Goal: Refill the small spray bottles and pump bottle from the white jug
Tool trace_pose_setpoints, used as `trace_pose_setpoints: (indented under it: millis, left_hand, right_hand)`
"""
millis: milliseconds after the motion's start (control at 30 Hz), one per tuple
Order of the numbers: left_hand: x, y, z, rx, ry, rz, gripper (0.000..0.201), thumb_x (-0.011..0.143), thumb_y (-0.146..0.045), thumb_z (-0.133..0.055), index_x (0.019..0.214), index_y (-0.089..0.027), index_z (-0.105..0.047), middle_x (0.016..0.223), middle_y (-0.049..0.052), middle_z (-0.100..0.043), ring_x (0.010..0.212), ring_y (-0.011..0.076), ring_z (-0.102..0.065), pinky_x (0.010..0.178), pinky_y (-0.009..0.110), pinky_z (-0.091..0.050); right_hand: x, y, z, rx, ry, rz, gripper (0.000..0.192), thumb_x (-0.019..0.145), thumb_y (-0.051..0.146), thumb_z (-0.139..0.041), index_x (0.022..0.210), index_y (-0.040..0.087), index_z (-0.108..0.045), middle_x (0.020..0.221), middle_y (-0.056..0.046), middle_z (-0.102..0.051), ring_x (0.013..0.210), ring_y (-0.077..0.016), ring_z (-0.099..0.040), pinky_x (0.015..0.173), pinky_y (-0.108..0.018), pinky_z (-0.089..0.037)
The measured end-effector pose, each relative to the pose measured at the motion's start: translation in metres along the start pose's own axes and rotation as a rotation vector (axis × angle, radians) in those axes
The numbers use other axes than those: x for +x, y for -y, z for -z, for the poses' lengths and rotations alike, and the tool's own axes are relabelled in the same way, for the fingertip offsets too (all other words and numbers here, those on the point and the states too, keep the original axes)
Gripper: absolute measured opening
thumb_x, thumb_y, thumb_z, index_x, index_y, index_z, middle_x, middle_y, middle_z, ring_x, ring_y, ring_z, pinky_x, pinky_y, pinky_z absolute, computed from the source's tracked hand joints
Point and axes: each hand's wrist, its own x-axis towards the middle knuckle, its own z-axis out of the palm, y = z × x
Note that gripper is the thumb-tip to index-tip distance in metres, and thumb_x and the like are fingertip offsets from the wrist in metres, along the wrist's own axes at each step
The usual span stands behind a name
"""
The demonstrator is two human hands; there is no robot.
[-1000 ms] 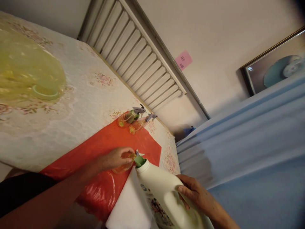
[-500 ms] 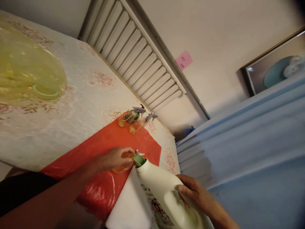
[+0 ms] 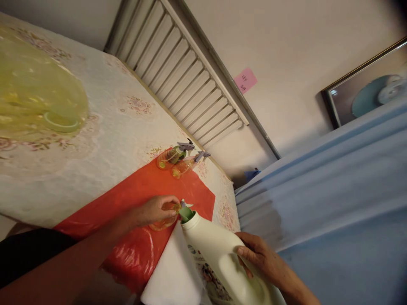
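My left hand grips a small amber bottle standing on a red plastic sheet. My right hand holds the handle of a large white jug, tipped so that its green spout touches the small bottle's mouth. A white cloth lies under the jug at the table's near edge. Two amber spray bottles with grey trigger heads lie farther back on the red sheet.
The table wears a pale floral cover. A translucent yellow-green bag sits at its far left. A white slatted panel leans behind the table, a pink note is on the wall, and blue fabric fills the right.
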Motion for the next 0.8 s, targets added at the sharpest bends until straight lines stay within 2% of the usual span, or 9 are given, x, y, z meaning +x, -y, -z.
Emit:
trace_pose_setpoints:
  millis: [800]
  left_hand:
    - [-0.001,0.0014,0.0001,-0.014,-0.003,0.002,0.027,0.078,-0.035,-0.059,0.1,-0.021,-0.066,0.097,0.001,-0.072,0.095,0.0237,-0.067,0.082,0.029,-0.05]
  right_hand:
    - [0.0003,0.0013,0.0013,0.012,0.01,0.003,0.044,0.089,0.059,-0.054,0.086,0.015,-0.055,0.067,0.002,-0.054,0.048,-0.0076,-0.046,0.048,-0.02,-0.035]
